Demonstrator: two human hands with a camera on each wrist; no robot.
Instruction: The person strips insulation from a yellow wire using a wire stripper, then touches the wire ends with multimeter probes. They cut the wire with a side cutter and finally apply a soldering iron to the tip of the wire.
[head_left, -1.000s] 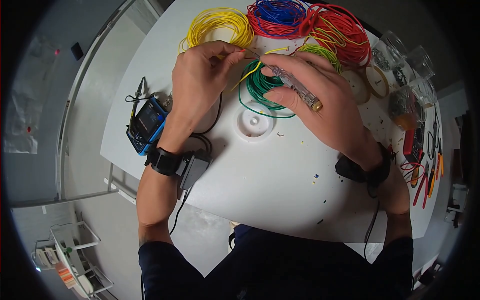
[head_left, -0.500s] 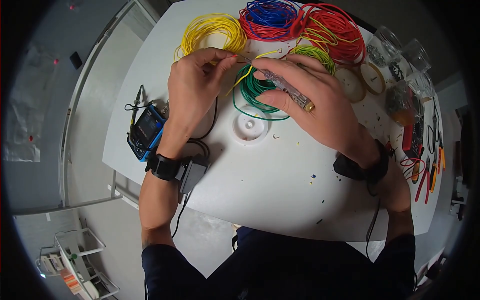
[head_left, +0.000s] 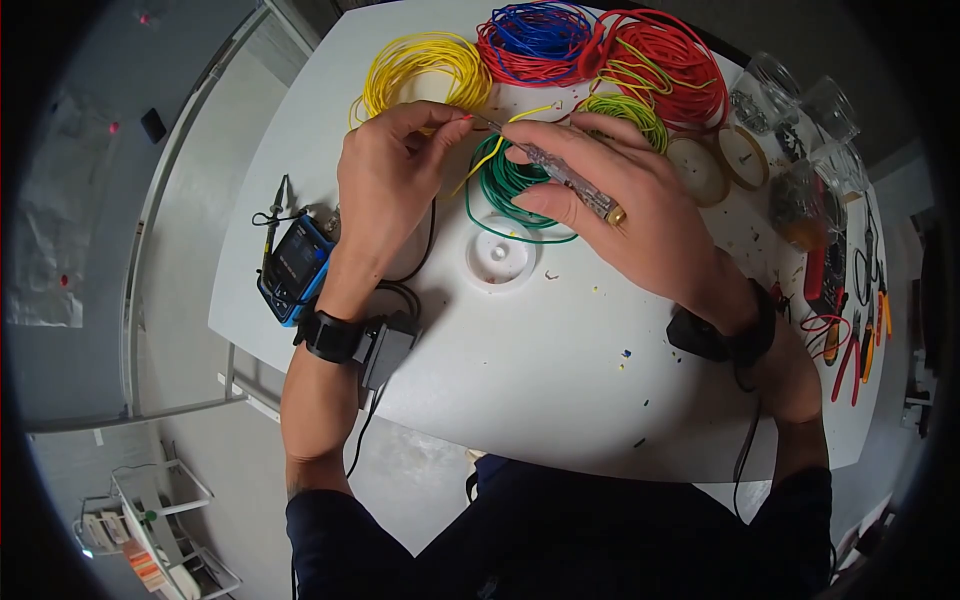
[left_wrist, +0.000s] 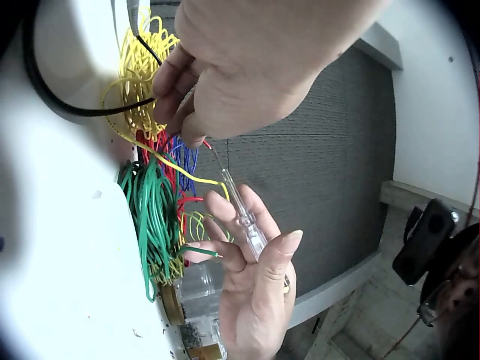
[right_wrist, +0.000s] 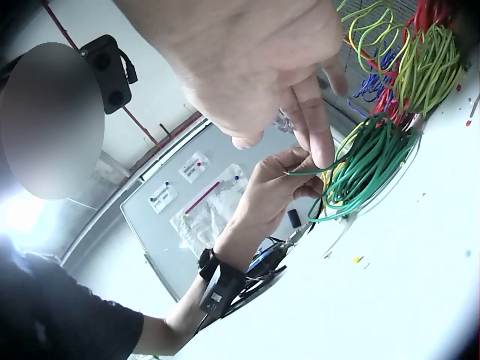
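Thumb and index finger of my left hand (head_left: 382, 180) pinch a thin red wire end (left_wrist: 207, 142); most of it is hidden behind the fingers. My right hand (head_left: 645, 205) holds a clear-handled tester screwdriver (head_left: 572, 178), its shaft pointing left, the tip right at the red end. In the left wrist view the screwdriver lies between thumb and fingers of the right hand. Below the hands is a coil of green wire (head_left: 510, 185), and one green end (left_wrist: 202, 251) passes by the right fingers. A yellow wire (head_left: 488, 160) runs between the hands.
Coils of yellow (head_left: 385, 75), blue (head_left: 540, 30) and red wire (head_left: 690, 90) lie along the back. A white spool (head_left: 473, 268) stands mid-table amid scraps. On the left is a blue meter (head_left: 300, 262); on the right are clear jars (head_left: 830, 105) and pliers (head_left: 848, 365).
The whole head view has shifted slightly, bringing hands and table a little left. The red end stays pinched, and the screwdriver tip remains beside it.
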